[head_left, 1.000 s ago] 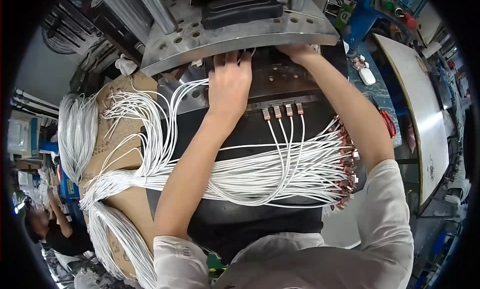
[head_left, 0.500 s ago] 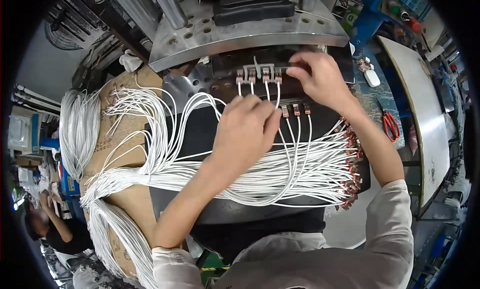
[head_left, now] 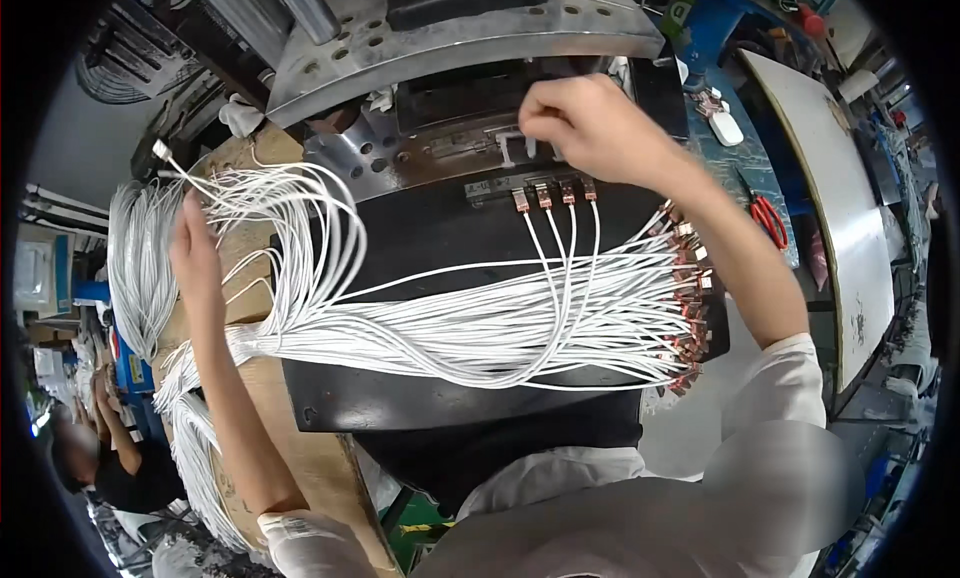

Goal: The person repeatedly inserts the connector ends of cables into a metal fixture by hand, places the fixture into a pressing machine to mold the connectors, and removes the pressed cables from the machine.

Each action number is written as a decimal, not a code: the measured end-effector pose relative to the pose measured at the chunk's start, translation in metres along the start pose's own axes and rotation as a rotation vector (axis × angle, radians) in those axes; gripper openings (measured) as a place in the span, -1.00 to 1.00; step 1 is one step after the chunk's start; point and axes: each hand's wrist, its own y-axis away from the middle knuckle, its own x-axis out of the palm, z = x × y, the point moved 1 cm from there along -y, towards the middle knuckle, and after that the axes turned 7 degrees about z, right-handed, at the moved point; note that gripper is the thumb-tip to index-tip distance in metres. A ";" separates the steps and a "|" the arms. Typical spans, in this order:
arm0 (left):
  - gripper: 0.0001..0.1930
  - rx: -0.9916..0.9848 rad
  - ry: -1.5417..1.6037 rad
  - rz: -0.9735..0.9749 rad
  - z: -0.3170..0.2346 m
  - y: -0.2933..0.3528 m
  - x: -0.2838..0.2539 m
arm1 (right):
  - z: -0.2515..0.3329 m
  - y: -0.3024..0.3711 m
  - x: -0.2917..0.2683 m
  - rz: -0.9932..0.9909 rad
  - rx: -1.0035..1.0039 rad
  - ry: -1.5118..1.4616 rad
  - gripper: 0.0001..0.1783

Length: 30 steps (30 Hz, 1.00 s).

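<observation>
At the far left, my left hand (head_left: 195,258) is closed at the end of a looped group of white cables (head_left: 345,218); its fingertips are partly hidden. One cable's pale plug (head_left: 161,150) sticks up just beyond it. My right hand (head_left: 600,128) is curled in a pinch over the press bed, on a branched, translucent plastic runner (head_left: 507,146). Below that hand, a short row of cable connectors (head_left: 545,196) with copper-coloured parts lies on the black work surface (head_left: 400,248). Their cables curve down onto a large white cable bundle (head_left: 450,333).
A heavy steel press plate (head_left: 470,63) spans the back. More coiled cables (head_left: 145,268) lie left on cardboard (head_left: 290,458). Red-handled scissors (head_left: 768,221) and a white computer mouse (head_left: 725,129) sit on the blue table at right. Another person (head_left: 110,458) works at far left.
My left hand has swung far left with the cables, off the press bed. The runner has come away from their connectors and stays with my right hand, which moved slightly left. The view shifted somewhat.
</observation>
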 end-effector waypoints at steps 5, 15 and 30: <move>-0.61 0.583 -0.280 0.185 -0.089 0.125 0.085 | -0.027 0.067 -0.035 0.371 0.318 -0.062 -0.86; -0.53 0.728 -0.415 0.708 -0.169 0.188 0.203 | -0.026 0.042 0.013 0.183 0.241 0.005 -0.68; -0.84 0.849 -0.376 0.296 -0.136 0.061 0.257 | -0.188 -0.084 -0.039 -0.550 -0.196 0.987 -0.61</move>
